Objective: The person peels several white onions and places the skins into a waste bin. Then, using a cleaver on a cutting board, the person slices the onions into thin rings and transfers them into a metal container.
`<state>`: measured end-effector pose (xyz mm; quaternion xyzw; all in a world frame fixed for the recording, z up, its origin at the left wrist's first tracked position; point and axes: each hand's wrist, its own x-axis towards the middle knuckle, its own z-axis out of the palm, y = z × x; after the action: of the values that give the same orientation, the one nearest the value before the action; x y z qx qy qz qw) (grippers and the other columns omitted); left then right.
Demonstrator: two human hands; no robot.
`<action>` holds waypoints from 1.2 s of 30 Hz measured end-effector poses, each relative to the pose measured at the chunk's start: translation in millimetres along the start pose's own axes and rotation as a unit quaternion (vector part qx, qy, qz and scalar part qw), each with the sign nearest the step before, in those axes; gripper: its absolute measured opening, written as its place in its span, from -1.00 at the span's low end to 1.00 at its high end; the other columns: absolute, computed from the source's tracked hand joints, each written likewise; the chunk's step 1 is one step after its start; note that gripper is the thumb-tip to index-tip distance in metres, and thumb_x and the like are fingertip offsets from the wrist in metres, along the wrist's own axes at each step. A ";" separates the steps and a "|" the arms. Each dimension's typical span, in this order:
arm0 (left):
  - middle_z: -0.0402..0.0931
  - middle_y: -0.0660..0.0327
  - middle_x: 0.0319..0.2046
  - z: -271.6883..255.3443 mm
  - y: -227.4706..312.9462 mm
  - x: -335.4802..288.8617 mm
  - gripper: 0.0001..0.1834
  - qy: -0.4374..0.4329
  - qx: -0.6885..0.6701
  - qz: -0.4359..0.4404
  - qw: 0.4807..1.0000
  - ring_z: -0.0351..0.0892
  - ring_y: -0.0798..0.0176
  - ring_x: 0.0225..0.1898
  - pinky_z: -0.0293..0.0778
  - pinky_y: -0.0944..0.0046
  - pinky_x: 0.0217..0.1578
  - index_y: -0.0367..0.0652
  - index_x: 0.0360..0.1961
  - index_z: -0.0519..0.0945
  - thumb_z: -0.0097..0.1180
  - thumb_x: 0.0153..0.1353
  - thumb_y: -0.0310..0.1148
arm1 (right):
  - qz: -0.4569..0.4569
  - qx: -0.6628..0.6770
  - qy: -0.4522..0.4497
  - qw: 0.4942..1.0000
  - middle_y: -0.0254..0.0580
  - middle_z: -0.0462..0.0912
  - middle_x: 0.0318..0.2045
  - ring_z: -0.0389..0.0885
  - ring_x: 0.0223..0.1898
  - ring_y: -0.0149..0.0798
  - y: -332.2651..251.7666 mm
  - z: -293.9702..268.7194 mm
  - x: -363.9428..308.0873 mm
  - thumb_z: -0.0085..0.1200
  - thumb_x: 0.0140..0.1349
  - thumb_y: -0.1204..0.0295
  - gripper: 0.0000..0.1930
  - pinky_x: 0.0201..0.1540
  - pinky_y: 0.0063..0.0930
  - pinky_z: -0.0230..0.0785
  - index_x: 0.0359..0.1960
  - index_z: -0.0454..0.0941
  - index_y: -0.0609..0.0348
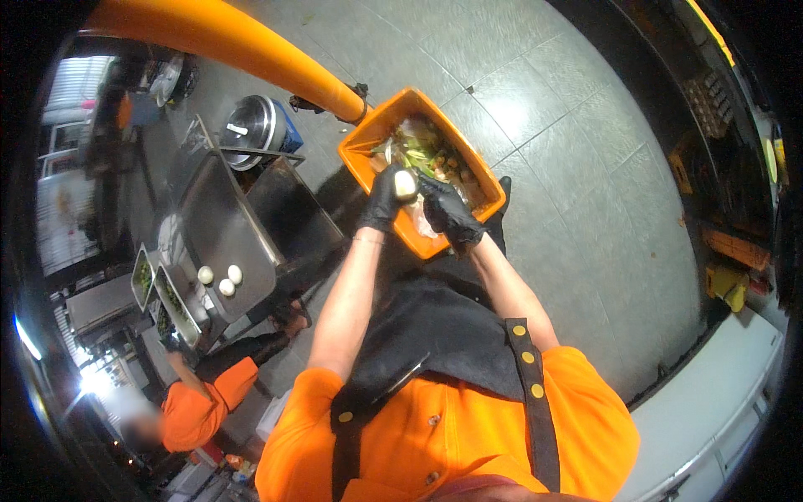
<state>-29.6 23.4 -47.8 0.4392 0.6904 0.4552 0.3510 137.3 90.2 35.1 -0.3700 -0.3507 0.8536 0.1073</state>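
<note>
Far left: co-worker [196, 414] in orange, one gloved hand by the metal trays [184, 297] of green stuff. Trays sat along the edge of a steel worktop [222, 222]; three white balls [235, 274] lay loose near its lower corner, rest of that surface shiny. Lidded steel pot [266, 125] beyond it; thick orange column [242, 54] ran in from the top. Centre: orange bin [429, 246], part-filled with vegetable scraps [422, 151]. Left hand [383, 201], black glove, over the bin's near side, fingers curled round a white round piece [405, 184]. Right hand [452, 209], also gloved, just beside it, fingers bent; couldn't tell if pinching anything. Grey tiled floor [585, 201] behind, with glare. Right: dark shelving with an egg tray [708, 105], long white unit [711, 393] below.
</note>
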 end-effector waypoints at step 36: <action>0.49 0.15 -0.42 27.4 50.0 -2.5 -0.72 0.258 -0.194 -0.118 0.939 0.49 0.18 -0.33 0.41 0.22 -0.24 -0.24 -0.35 0.53 -0.18 0.31 -0.30 | -0.104 -0.218 0.100 0.965 0.13 0.54 0.03 0.52 0.06 -0.10 19.1 22.3 2.5 -0.03 0.32 0.31 -0.54 0.11 -0.37 0.29 0.24 0.35 0.12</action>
<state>9.9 39.9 -10.0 0.1453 0.7025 0.6334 0.2903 121.2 65.8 31.4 -0.4299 -0.5521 0.6992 0.1465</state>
